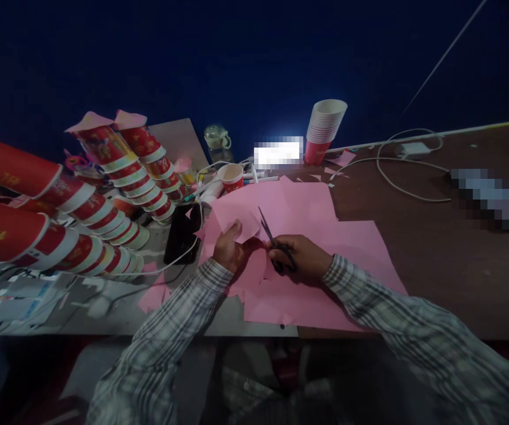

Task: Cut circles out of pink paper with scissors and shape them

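Observation:
Between the thumb and fingers of my left hand [228, 248] is a piece of pink paper [242, 217], lifted above the table. My right hand [305, 255] grips a pair of dark scissors [284, 252] by the handles. Their blades point up and away, at the right edge of the held piece; whether they touch it I cannot tell. Beneath both hands, large pink sheets [361, 260] lie overlapping on the table.
Several stacks of red and white paper cups [126, 171] lean at the left. A black phone [179, 239] with a white cable lies near my left hand. At the back stand a cup stack [323, 130], a single cup [231, 176] and a clear bottle [217, 144]. Pink scraps [156, 293] lie at left.

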### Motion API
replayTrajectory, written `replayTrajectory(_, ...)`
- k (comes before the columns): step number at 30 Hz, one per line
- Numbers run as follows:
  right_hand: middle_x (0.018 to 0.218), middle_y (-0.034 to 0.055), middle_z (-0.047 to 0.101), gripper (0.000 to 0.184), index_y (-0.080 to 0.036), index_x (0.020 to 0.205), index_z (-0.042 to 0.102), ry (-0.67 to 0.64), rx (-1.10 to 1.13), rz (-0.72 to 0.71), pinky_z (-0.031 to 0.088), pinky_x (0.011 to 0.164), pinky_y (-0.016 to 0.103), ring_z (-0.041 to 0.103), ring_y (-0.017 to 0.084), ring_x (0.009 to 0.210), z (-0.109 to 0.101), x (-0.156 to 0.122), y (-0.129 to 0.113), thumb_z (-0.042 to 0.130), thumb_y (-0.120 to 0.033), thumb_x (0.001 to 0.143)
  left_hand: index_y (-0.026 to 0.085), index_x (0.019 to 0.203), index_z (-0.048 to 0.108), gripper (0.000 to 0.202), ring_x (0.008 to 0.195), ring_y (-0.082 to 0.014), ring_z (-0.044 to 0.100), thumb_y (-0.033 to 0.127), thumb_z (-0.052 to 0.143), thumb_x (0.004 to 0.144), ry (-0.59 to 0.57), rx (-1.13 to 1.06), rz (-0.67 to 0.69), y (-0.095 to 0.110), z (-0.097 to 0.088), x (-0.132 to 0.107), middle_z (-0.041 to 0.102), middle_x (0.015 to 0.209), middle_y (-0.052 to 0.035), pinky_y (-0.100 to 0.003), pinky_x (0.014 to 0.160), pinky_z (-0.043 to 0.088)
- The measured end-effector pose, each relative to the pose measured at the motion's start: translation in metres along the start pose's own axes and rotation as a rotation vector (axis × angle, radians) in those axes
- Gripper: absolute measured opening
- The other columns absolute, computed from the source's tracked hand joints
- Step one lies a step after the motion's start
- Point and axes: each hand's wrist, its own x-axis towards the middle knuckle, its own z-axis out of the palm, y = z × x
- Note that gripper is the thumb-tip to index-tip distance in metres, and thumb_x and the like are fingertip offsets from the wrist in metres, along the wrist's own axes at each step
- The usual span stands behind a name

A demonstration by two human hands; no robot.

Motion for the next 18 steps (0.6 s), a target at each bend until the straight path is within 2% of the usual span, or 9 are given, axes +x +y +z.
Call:
replayTrajectory(5,0.061,-0.0013,0.059,0.037,-0.017,0.095,0.059,0.048,-0.014,0.01,0.044,0.044,0.023,0.055,0.012,0.052,0.001,-0.001,0.001,0.066,-0.047,0.076,0.014,0.088,0.061,0.019,0.066,-0.0227,0.07,0.029,0.068,0.079,0.021,0.006,-0.064,0.002,0.003,-0.003,0.069,0.077,-0.0072,-0.045,0.074,0.06)
replayTrajectory(8,0.064,-0.0001,0.059,0.035,-0.016,0.09,0.06,0.053,-0.026,-0.022,0.046,0.047,0.023,0.054,0.012,0.054,0.0,0.0,0.0,0.065,-0.048,0.076,0.013,0.09,0.061,0.022,0.073,-0.0237,0.071,0.027,0.071,0.076,0.004,0.018,-0.064,0.002,0.007,-0.006,0.07,0.08,-0.0083,-0.046,0.08,0.059)
replayTrajectory(13,0.068,0.0015,0.059,0.036,-0.017,0.083,0.059,0.057,-0.023,-0.047,0.049,0.051,0.024,0.054,0.012,0.058,-0.001,0.001,-0.004,0.065,-0.052,0.074,0.014,0.085,0.06,0.02,0.074,-0.024,0.071,0.029,0.07,0.076,0.025,0.039,-0.086,0.002,0.011,-0.009,0.069,0.078,-0.0084,-0.047,0.082,0.058)
replayTrajectory(18,0.074,0.0044,0.06,0.042,-0.017,0.081,0.059,0.007,-0.029,-0.093,0.049,0.052,0.024,0.055,0.013,0.064,-0.003,0.001,-0.006,0.062,-0.058,0.076,0.012,0.09,0.063,0.02,0.078,-0.0265,0.071,0.028,0.067,0.078,-0.046,0.049,-0.073,0.003,0.012,-0.01,0.071,0.084,-0.0107,-0.049,0.085,0.057)
